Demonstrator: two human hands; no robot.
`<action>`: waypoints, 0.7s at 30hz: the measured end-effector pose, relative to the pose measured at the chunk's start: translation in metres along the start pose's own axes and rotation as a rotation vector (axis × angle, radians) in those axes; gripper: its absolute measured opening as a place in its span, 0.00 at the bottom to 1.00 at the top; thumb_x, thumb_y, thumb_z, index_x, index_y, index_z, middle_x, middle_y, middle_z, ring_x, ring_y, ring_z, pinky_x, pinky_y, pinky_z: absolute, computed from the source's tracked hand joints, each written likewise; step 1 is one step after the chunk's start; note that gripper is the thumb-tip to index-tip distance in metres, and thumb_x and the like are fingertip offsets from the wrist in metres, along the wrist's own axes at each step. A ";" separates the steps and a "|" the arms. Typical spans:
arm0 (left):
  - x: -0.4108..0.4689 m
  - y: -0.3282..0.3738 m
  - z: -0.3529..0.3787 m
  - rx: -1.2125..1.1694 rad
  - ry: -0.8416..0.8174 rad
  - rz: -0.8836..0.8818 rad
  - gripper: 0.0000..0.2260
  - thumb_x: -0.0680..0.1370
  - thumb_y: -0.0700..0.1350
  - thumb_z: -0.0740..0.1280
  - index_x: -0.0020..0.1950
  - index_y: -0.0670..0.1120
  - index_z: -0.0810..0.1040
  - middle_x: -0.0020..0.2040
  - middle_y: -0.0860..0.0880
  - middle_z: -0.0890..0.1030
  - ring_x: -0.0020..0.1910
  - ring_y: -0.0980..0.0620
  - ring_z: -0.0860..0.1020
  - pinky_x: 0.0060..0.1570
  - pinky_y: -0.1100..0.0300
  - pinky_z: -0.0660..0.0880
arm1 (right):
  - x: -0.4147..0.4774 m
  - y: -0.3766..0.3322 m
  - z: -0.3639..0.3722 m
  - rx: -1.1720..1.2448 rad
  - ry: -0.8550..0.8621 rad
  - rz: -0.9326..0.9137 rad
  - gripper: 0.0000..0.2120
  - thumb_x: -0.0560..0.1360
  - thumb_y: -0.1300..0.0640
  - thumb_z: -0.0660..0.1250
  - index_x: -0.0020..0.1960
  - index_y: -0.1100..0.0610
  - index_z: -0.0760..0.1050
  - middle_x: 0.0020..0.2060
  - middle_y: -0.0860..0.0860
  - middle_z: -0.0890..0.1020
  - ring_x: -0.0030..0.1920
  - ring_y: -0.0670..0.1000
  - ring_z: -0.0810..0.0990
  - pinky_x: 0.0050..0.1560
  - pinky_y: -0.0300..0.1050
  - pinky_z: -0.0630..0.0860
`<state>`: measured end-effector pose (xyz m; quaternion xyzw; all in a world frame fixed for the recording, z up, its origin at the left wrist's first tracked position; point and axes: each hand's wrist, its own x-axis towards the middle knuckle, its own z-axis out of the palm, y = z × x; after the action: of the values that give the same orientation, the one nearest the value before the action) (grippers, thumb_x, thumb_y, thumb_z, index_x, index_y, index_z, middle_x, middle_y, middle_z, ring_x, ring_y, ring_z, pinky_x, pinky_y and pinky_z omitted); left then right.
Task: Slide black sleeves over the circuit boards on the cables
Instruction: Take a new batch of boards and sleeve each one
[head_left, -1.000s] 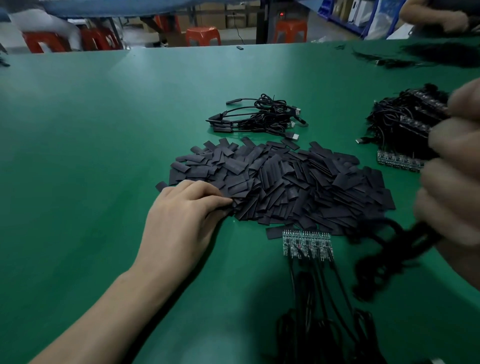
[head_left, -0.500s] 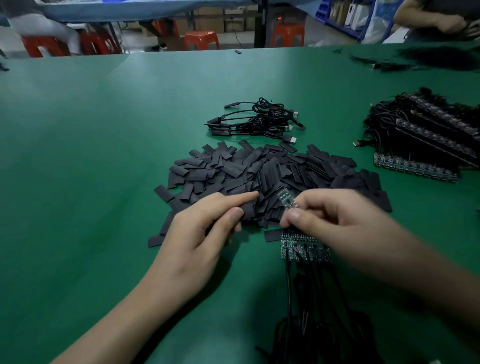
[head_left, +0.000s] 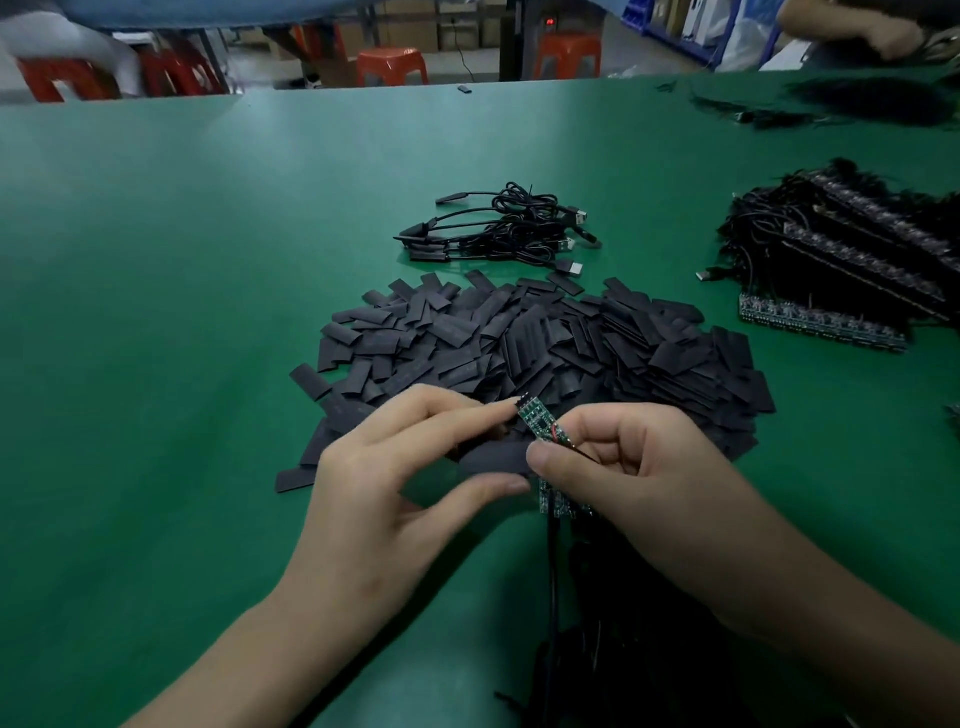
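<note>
Green worktop (head_left: 156, 312) fills the view. Red stools (head_left: 392, 65) stand past its far edge, and another person's arm (head_left: 857, 26) is at top right.

A big loose pile of sleeves (head_left: 545, 343), flat and black, lies mid-worktop. Well to its right is a stack of unsleeved cables (head_left: 841, 249), with rows of green boards along its near edge.

Left hand (head_left: 395, 499) is at the near edge of the pile. Its fingers are curled and its grip holds one black sleeve (head_left: 493, 460) between fingers and thumb. The exact contact is partly hidden. The forefinger tip sits just beside the top end of the circuit board (head_left: 535, 422).

Right hand (head_left: 639, 467) is just right of the left one, fingers curled. Its grip pinches the lower end of the circuit board between thumb and forefinger. A thin cable runs back from the board into the hand.

A small tangle of finished cables (head_left: 498, 228) lies beyond the pile, USB plugs to the right and sleeved ends to the left. Near cables (head_left: 597, 665), dark and blurry, lie at bottom centre under the right forearm. A short row of boards (head_left: 556, 504) lies on the worktop, mostly hidden under the right hand.

The held sleeve is roughly level, just below and left of the board, near it but not on it. The board is bare and tilted, pin end up and to the left. It is raised over the near edge of the pile, between the two hands.
</note>
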<state>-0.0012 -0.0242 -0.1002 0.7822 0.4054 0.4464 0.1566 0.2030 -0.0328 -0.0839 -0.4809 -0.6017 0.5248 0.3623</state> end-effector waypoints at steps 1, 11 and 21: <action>0.000 0.000 0.000 -0.007 0.013 0.006 0.18 0.72 0.50 0.76 0.62 0.50 0.83 0.53 0.56 0.82 0.53 0.60 0.81 0.56 0.70 0.72 | 0.000 0.000 0.001 -0.003 -0.005 0.002 0.10 0.80 0.51 0.69 0.47 0.57 0.83 0.41 0.65 0.83 0.37 0.53 0.75 0.42 0.51 0.70; 0.001 0.002 0.001 -0.297 0.050 -0.151 0.20 0.71 0.49 0.78 0.61 0.55 0.81 0.51 0.59 0.86 0.50 0.57 0.86 0.55 0.68 0.78 | -0.001 -0.001 -0.005 -0.062 -0.018 -0.043 0.12 0.81 0.47 0.68 0.46 0.54 0.83 0.31 0.54 0.78 0.31 0.44 0.71 0.34 0.39 0.67; 0.003 0.000 -0.004 -0.385 0.153 -0.214 0.20 0.69 0.46 0.80 0.59 0.55 0.84 0.51 0.56 0.87 0.51 0.56 0.86 0.53 0.66 0.79 | 0.001 -0.003 -0.019 -0.327 -0.083 -0.111 0.19 0.81 0.41 0.58 0.39 0.52 0.76 0.26 0.46 0.65 0.28 0.45 0.63 0.30 0.42 0.62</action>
<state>-0.0039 -0.0223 -0.0962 0.6544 0.4041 0.5545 0.3179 0.2202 -0.0266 -0.0777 -0.4772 -0.7193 0.4186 0.2825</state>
